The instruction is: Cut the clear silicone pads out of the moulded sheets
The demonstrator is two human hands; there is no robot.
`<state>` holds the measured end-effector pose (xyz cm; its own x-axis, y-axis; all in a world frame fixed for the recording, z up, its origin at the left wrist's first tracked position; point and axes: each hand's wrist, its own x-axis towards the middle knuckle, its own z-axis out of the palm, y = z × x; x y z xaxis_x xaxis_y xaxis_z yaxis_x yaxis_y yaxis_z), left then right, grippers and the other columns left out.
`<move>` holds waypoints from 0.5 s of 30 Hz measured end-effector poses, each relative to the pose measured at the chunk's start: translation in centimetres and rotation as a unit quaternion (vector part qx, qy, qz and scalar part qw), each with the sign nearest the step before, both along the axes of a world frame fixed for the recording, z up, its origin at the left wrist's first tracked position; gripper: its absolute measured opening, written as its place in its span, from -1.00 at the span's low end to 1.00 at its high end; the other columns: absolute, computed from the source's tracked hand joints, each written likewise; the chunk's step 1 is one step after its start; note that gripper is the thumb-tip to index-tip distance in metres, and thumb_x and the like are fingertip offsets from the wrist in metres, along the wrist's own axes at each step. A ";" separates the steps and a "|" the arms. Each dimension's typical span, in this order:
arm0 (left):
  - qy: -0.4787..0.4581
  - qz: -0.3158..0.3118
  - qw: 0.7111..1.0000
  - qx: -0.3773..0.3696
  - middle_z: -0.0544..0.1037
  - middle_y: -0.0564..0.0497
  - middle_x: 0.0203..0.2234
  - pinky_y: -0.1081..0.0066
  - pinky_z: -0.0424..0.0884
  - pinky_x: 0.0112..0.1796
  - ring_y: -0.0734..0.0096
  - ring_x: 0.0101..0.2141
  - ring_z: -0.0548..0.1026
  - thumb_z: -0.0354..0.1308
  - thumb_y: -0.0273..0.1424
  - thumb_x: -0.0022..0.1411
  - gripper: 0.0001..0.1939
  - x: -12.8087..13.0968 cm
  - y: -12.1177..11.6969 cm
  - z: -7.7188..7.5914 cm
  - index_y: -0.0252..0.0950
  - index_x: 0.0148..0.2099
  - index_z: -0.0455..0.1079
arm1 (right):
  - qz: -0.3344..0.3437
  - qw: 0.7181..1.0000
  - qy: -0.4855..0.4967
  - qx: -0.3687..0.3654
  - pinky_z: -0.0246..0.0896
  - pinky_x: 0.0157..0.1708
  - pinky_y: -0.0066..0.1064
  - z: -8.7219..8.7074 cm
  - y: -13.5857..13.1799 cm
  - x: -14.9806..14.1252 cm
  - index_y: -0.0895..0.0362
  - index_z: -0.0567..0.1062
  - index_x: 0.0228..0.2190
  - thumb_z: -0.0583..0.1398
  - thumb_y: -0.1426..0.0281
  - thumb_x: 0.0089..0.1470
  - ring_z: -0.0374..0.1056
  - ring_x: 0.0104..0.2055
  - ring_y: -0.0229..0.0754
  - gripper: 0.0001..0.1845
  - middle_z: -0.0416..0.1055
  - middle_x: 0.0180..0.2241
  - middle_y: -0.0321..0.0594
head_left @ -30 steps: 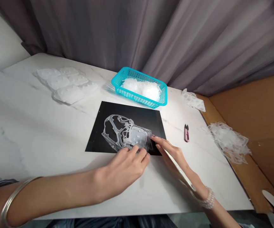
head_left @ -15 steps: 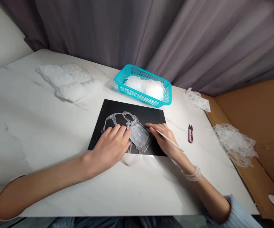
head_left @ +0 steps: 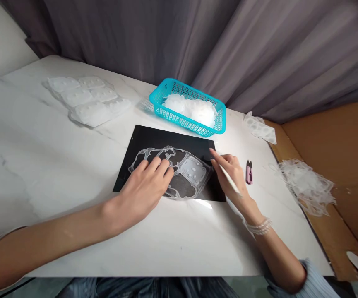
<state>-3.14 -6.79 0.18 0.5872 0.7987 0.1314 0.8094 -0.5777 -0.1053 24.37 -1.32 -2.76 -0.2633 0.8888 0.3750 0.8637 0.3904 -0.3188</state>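
A clear, thin rubbery or plastic sheet (head_left: 183, 151) with several cut-out openings lies on a black mat (head_left: 157, 135). At its right side sits a frosted, rounded piece (head_left: 193, 169) with small raised dots. My left hand (head_left: 147, 182) has its fingers bent over the sheet's left part, fingertips pressing on it; the thumb is mostly hidden. Over the mat's right edge, my right hand (head_left: 232, 176) is closed around a slim white pen-like tool (head_left: 231, 180), whose rear end points toward my wrist. The tool's tip is too small to make out, and the hand is just right of the frosted piece.
Behind the mat stands a turquoise basket (head_left: 186, 126) with white translucent pieces (head_left: 202, 112). Bagged white pieces (head_left: 88, 99) lie at the left back. Pink thread snips (head_left: 249, 172), a dotted translucent strip (head_left: 260, 129) and tangled clear scraps (head_left: 307, 186) are on the right.
My right hand has moved right and slightly away from the sheet, with the white tool still in it. The sheet now lies flatter, and its frosted piece has shifted right.
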 end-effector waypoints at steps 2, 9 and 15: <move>-0.019 -0.065 0.998 0.017 0.42 -0.26 0.10 0.11 0.34 -0.05 -0.01 0.11 0.35 -0.05 -0.63 0.18 -0.54 0.2 0.0 0.0 -0.39 0.12 0.35 | -0.011 0.999 0.039 -0.008 0.27 -0.25 -0.20 1.2 -0.8 -0.5 0.01 0.43 0.12 0.04 0.26 0.30 0.28 -0.29 -0.09 -0.58 0.37 -0.29 -0.10; -0.081 -0.151 0.985 -0.010 0.37 -0.29 0.19 0.01 0.05 0.23 -0.01 0.20 0.27 -0.10 -0.28 0.34 -0.43 1.9 -0.5 -1.5 -0.51 0.28 0.21 | 0.041 0.959 0.226 -0.163 0.38 -0.28 -0.28 2.9 -3.8 -3.7 0.09 0.54 -0.09 0.11 0.20 0.26 0.47 -0.29 -0.13 -0.67 0.55 -0.32 -0.16; -0.039 -0.102 0.994 0.003 0.41 -0.38 0.13 0.00 0.14 0.16 -0.10 0.14 0.34 -0.22 -0.14 0.41 -0.36 3.3 -1.5 -2.8 -0.56 0.24 0.27 | 0.051 0.962 0.200 -0.177 0.40 -0.32 -0.33 1.7 -4.9 -3.6 0.11 0.55 -0.19 0.15 0.27 0.24 0.50 -0.31 -0.14 -0.76 0.58 -0.31 -0.16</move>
<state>0.14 -8.27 -2.62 0.7244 0.6634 0.1873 0.6817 -0.7299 -0.0512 20.76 -6.19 -1.03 -0.2543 0.9565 0.1432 0.6067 0.2731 -0.7466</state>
